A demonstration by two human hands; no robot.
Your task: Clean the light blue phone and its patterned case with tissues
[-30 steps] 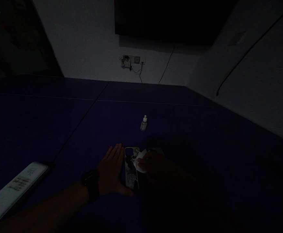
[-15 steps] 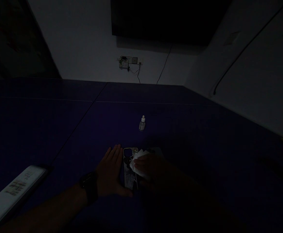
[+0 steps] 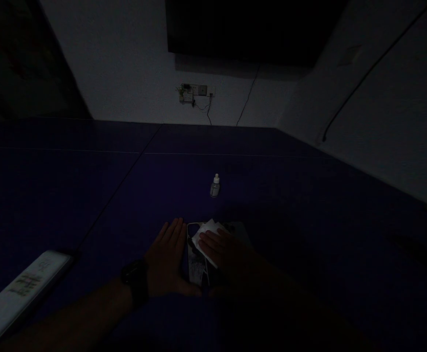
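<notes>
A phone case [image 3: 198,269] with a dark picture on its back and a camera cutout at the top lies on the dark blue surface. Along its left edge rests my left hand [image 3: 166,259], flat with fingers stretched out and the thumb at the case's lower corner. My right hand [image 3: 217,247] presses a folded white tissue [image 3: 204,234] onto the upper part of the case, covering the cutout partly. Beneath and beyond that hand shows part of a dark flat object [image 3: 241,229], perhaps a phone; most of it is hidden.
A small dropper bottle [image 3: 215,187] with a white top stands beyond the case. At left lies a long white pack [image 3: 26,286] with printing. Against the far wall are sockets with cables [image 3: 199,92] below a dark screen [image 3: 253,29]. The room is very dim.
My right hand has moved the tissue slightly up and left across the case, over more of the camera cutout. My left hand stays in place.
</notes>
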